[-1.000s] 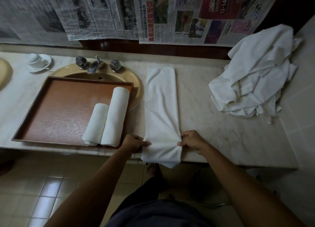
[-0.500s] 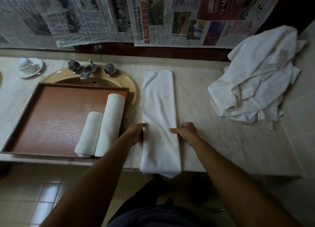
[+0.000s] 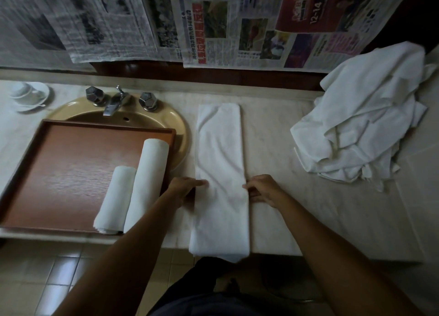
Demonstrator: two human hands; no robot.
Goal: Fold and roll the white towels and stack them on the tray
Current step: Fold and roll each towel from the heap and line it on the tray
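A white towel (image 3: 221, 173) folded into a long narrow strip lies on the marble counter (image 3: 297, 185), with its near end hanging over the front edge. My left hand (image 3: 187, 188) touches the strip's left edge with straight fingers. Loosely curled, my right hand (image 3: 261, 191) has its fingertips against the right edge. To the left a brown wooden tray (image 3: 71, 168) holds two rolled white towels side by side at its right end, a long one (image 3: 149, 180) and a shorter one (image 3: 114, 201).
A heap of loose white towels (image 3: 363, 125) sits at the counter's back right. The tray partly covers a tan sink (image 3: 181, 135) with a chrome tap (image 3: 114, 102). A cup on a saucer (image 3: 26, 93) stands far left. Newspaper sheets (image 3: 237, 26) hang on the wall.
Both hands let go of the towel's near end and slid away from me along its two edges to about the middle. The towel's near end hangs a little lower over the counter edge.
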